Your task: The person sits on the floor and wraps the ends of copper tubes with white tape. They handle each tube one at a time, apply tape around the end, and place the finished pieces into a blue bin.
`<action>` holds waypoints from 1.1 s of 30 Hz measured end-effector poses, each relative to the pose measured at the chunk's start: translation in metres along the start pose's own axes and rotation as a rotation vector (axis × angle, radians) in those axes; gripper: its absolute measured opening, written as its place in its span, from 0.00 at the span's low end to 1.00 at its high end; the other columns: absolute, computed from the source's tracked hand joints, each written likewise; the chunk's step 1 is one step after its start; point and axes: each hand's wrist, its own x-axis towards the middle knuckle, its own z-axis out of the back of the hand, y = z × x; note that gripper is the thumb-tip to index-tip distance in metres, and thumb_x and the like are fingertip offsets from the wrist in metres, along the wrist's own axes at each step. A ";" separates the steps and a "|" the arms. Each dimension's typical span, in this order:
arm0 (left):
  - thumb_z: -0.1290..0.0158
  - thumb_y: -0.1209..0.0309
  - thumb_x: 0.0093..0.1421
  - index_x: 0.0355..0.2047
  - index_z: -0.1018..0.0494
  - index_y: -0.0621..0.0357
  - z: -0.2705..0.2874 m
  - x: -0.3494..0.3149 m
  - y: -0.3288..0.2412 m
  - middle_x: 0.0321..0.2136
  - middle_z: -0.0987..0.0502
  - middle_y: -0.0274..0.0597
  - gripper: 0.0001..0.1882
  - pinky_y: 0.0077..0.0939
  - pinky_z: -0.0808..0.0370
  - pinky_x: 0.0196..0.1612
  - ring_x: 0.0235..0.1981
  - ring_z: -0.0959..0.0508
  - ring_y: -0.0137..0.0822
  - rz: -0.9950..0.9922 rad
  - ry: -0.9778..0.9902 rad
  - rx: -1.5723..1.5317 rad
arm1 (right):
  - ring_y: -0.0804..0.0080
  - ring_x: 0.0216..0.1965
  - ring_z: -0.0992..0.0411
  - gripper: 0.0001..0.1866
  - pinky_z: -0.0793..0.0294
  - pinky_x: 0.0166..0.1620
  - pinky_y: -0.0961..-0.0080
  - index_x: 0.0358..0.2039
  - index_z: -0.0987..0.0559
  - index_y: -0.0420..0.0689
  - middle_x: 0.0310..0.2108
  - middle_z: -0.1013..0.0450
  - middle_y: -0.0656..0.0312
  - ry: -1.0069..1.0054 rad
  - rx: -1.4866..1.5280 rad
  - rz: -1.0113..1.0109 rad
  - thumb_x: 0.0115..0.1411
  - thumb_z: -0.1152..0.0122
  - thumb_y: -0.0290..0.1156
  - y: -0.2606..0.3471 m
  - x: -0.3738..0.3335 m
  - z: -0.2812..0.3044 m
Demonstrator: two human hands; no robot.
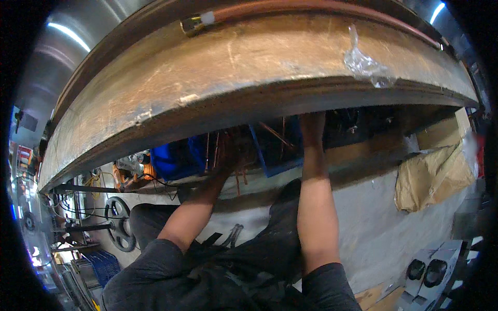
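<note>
Copper tubes lie in blue bin under worktop. Left hand, right hand reach beneath; finger closure indeterminable. Handling appears under way; portions done and left unclear.

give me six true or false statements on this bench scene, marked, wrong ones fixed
1. The bare left hand is in shadow beneath the thick brown wooden benchtop. True.
2. The bare right hand rests on the benchtop. False: the right hand reaches beneath it.
3. The long copper-coloured pipe lies on the benchtop. True.
4. The crumpled brown paper is at far left. False: the paper is on the right.
5. Crumpled clear plastic film lies at the benchtop's front edge. True.
6. The leftmost plastic bin below is red. False: the bin is blue.
</note>
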 end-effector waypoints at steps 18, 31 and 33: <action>0.45 0.63 0.57 0.48 0.25 0.52 -0.012 -0.028 0.027 0.56 0.34 0.53 0.18 0.42 0.33 0.60 0.57 0.32 0.49 -0.366 0.859 0.266 | 0.52 0.40 0.25 0.11 0.30 0.51 0.50 0.39 0.20 0.49 0.35 0.24 0.53 0.590 -0.716 0.726 0.61 0.47 0.37 0.068 -0.040 -0.038; 0.51 0.69 0.65 0.55 0.33 0.60 0.170 -0.062 -0.024 0.42 0.25 0.50 0.19 0.37 0.28 0.48 0.44 0.25 0.44 0.165 -0.477 -0.323 | 0.44 0.39 0.25 0.14 0.27 0.44 0.54 0.42 0.19 0.46 0.38 0.22 0.47 0.788 -0.550 0.100 0.62 0.44 0.40 0.156 -0.081 -0.004; 0.55 0.72 0.68 0.57 0.35 0.61 0.208 -0.090 -0.039 0.41 0.26 0.43 0.18 0.29 0.28 0.47 0.42 0.27 0.34 0.183 -0.431 -0.605 | 0.44 0.37 0.25 0.14 0.26 0.42 0.55 0.40 0.18 0.46 0.35 0.21 0.48 0.888 -0.548 0.012 0.62 0.43 0.41 0.182 -0.093 -0.007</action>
